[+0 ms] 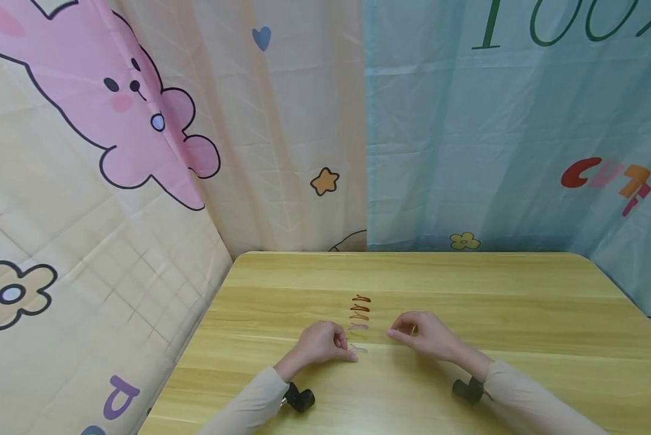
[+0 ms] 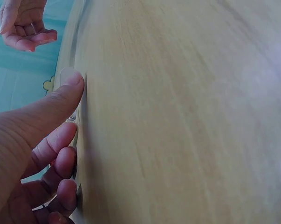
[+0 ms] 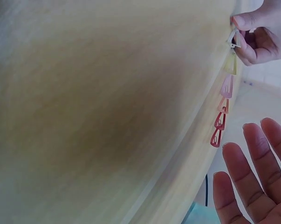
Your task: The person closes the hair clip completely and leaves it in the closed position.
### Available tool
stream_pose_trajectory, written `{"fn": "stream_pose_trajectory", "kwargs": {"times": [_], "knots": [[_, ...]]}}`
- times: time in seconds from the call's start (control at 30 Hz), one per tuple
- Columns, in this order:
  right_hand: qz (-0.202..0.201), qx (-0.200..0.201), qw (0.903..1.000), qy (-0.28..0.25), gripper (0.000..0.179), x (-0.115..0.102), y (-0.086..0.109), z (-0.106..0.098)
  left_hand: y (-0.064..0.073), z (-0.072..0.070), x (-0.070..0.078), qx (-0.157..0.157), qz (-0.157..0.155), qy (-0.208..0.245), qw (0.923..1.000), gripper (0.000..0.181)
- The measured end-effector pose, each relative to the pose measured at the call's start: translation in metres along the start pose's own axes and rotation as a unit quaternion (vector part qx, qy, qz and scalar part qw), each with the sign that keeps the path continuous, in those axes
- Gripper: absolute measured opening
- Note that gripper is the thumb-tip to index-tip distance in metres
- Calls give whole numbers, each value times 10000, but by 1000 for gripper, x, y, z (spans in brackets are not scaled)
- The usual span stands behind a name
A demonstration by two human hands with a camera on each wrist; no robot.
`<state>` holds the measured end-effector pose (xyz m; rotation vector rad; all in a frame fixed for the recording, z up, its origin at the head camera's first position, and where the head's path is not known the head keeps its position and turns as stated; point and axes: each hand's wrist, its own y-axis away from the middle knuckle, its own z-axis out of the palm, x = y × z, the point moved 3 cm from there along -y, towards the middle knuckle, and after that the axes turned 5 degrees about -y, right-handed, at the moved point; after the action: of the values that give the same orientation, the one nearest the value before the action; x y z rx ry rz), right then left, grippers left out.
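Left hand [image 1: 321, 343], the nearer, pinches the left end of the pale clip [image 1: 361, 350], long axis running crosswise rightward; right hand [image 1: 425, 334] apart, fingers loosely spread.

long pale cream left sleeve [image 1: 251, 403], plain with soft folds, matching cream right sleeve [image 1: 540, 399], small chunky black left wrist camera [image 1: 303, 400], another small black right wrist camera [image 1: 468, 391]

The blue-green curtain [image 1: 439, 133] bears "100%" [image 1: 572, 21] and, lower, multicoloured "CUT" [image 1: 574, 173].
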<state>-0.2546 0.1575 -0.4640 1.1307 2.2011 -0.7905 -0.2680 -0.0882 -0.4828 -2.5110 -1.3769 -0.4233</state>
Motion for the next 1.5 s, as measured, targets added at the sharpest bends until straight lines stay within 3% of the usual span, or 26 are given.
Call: {"fn": "stream_pose_trajectory", "kwargs": {"times": [0.83,1.37,1.5], "knots": [[60,66,9999,-68,24,-5,-6,3,-4,0,1,-109,27,76,9999,28],[26,139,9998,-103,22,-6,-8,3,-4,4,-2,40,319,173,9993,27],[-107,142,9997,-179,21,-6,-7,3,-6,5,-1,-73,146,342,9993,26]]}}
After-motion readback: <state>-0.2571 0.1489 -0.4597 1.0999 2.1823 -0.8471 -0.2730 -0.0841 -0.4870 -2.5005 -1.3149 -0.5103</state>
